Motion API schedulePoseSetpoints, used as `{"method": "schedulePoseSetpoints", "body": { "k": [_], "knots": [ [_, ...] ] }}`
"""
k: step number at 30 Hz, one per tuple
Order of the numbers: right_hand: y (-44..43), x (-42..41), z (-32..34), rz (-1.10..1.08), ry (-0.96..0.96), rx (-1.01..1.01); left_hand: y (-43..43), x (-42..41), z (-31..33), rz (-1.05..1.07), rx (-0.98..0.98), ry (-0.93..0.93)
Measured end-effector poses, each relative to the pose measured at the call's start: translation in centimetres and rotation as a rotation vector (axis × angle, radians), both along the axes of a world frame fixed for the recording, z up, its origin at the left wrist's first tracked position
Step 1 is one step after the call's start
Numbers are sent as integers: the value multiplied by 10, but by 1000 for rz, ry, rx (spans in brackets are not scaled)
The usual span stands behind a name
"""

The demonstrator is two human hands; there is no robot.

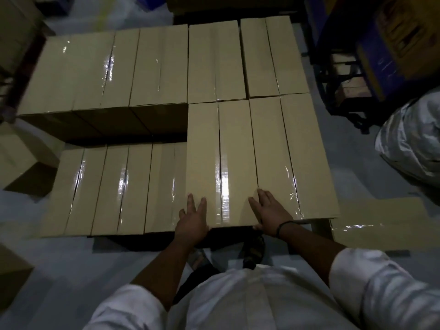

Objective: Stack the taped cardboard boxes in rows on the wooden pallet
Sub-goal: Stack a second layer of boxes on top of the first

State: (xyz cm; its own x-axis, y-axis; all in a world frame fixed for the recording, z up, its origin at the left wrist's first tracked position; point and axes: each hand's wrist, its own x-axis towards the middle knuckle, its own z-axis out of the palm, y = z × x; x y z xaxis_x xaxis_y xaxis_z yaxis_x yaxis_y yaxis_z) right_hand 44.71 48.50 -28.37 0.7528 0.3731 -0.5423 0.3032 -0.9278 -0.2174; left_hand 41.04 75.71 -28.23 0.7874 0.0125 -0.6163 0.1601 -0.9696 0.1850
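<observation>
Taped cardboard boxes stand in rows in front of me. The nearest upper box (220, 148) lies on the stack's near right part, beside another upper box (292, 151). My left hand (192, 221) lies flat on its near left corner with straight fingers. My right hand (270, 211) rests flat on its near right edge, thumb hooked under the front rim. To the left, a lower row of boxes (107, 186) stands one layer down. A far row of upper boxes (147, 67) runs across the back. The wooden pallet is hidden beneath the boxes.
A loose box (21, 158) sits on the floor at left, another box (12, 277) at the lower left. A flat box (378, 222) lies at right. A plastic-wrapped bundle (412, 139) and a blue rack (352, 67) stand at far right. My feet are below the stack's edge.
</observation>
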Motion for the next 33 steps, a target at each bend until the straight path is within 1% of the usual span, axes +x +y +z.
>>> {"method": "schedulePoseSetpoints", "body": {
  "k": [3,5,9,14,21,28,33],
  "knots": [
    [1,0,0,10,-10,-10,4,-4,4,16,-5,2],
    [3,-1,0,14,-20,-9,9,-7,4,19,-11,-34],
    [7,0,2,2,-26,-20,24,-10,-4,20,-88,-58],
    [17,-4,6,-55,8,-12,45,-21,2,-49,-122,7],
    [23,-5,6,-105,29,-38,52,-22,7,-109,-156,37],
    [30,-4,12,-159,57,-55,59,-12,10,-203,-143,119],
    [34,-4,19,-233,84,-26,71,-6,11,-209,-168,147]
  ]
}}
